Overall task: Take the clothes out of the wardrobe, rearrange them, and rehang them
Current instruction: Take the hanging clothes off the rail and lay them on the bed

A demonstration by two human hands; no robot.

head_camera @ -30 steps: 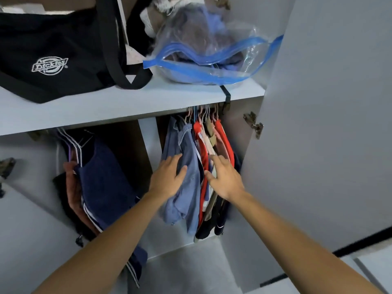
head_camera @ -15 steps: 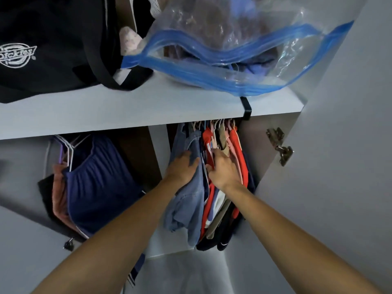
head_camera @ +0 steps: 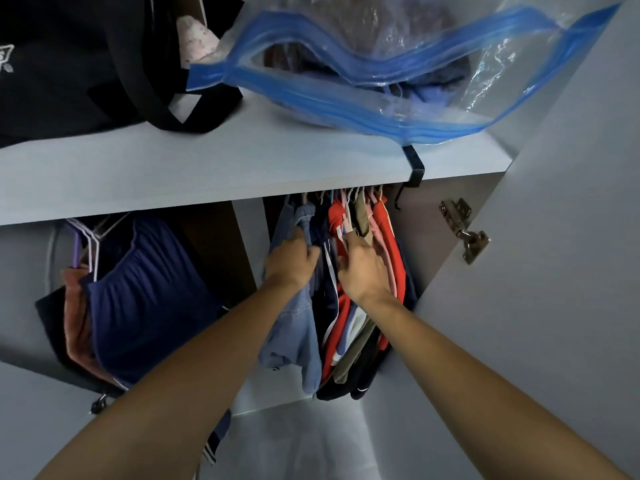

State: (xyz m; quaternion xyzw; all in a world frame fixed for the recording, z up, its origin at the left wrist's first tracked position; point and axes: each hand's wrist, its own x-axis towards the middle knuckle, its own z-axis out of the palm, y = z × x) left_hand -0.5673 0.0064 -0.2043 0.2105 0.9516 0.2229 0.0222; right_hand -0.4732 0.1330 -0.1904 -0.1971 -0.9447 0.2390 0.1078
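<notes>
Head view looks up into an open wardrobe, both bare arms reaching into the right-hand compartment under the white shelf [head_camera: 242, 168]. Left hand [head_camera: 291, 261] has its fingers curled into the light-blue denim garment [head_camera: 294, 334] at the left end of the packed row, gripping a fold of the cloth near its top. Right hand [head_camera: 363, 268] lies against the red and beige garments [head_camera: 384, 230] with fingers fairly straight and close together, pressing them toward the right; whether its thumb hooks any cloth I cannot tell. Between the 2 hands a gap is parted in the row, showing a dark navy garment with a white stripe [head_camera: 327, 271]. All of these clothes hang from hangers [head_camera: 349, 197] whose hooks vanish under the shelf edge.

In the left compartment a navy pleated garment [head_camera: 149, 299] and a rust-coloured one [head_camera: 74, 317] hang on white and purple hangers. On the shelf sit a black bag with straps [head_camera: 86, 74] and a clear storage bag with blue zip edge [head_camera: 381, 98] stuffed with fabric. A black hook [head_camera: 414, 168] clips over the shelf front, and a metal hinge [head_camera: 464, 230] sits on the right wall beside the open door [head_camera: 554, 306].
</notes>
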